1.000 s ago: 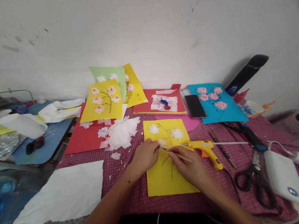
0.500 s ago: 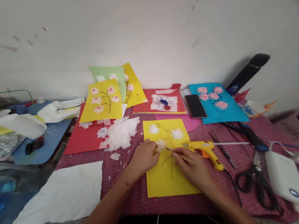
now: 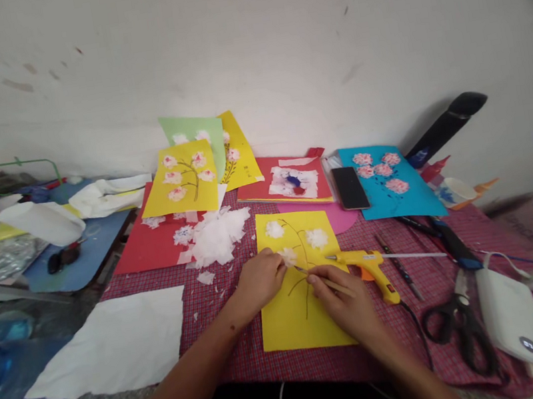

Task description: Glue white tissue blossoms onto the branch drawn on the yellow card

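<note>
A yellow sheet (image 3: 287,328) with drawn brown branches lies before me, with white tissue-paper flowers on its upper part. My left hand (image 3: 262,276) is closed at the sheet's left edge, its fingertips pinching the side of the nearest tissue-paper flower (image 3: 286,257). In my right hand (image 3: 339,292) is a thin wooden stick (image 3: 337,287), gripped like a pen. Its dark tip points at the base of that flower; whether it touches is too small to tell. Just right of this hand, a yellow glue gun (image 3: 364,259) lies on its side with a glue stick out of its back.
Torn white tissue (image 3: 219,237) is heaped on a red sheet at left. Black scissors (image 3: 458,324), a white power bank (image 3: 515,318) and a cable lie at right. Finished flower cards (image 3: 177,180) lean against the wall. A phone (image 3: 350,187) rests beside a blue flower card (image 3: 414,193).
Both hands stay nearly in place at the same flower. The whole view has shifted very slightly; nothing was picked up or let go.
</note>
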Demonstrator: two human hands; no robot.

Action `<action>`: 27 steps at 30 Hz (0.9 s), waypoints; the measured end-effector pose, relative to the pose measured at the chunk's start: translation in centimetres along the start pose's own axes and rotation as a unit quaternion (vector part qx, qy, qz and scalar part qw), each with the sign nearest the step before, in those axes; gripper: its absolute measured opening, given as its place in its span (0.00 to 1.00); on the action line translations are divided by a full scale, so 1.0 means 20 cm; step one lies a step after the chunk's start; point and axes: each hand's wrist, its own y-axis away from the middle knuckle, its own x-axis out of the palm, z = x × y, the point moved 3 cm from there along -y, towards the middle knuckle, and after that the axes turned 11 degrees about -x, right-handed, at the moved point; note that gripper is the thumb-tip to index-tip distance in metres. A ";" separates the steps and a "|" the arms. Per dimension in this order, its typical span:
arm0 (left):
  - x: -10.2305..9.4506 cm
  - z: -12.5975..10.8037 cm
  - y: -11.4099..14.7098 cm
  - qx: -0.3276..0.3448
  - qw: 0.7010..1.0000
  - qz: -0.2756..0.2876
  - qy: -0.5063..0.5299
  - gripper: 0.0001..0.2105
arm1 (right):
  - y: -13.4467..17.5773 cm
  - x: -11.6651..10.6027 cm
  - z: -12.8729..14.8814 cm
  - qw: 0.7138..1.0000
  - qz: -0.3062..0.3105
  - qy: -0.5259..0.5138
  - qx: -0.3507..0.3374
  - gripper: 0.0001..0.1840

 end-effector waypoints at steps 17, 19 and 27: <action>0.00 0.01 0.01 -0.007 1.000 -0.005 0.017 0.10 | 0.00 0.00 0.01 1.000 -0.020 0.006 -0.018 0.07; 0.00 0.01 0.02 -0.006 1.000 -0.007 0.021 0.09 | -0.01 0.01 0.02 1.000 -0.010 0.003 -0.028 0.07; 0.02 0.02 0.01 0.002 1.000 -0.015 0.014 0.07 | -0.04 0.08 0.03 0.998 0.004 0.001 -0.056 0.08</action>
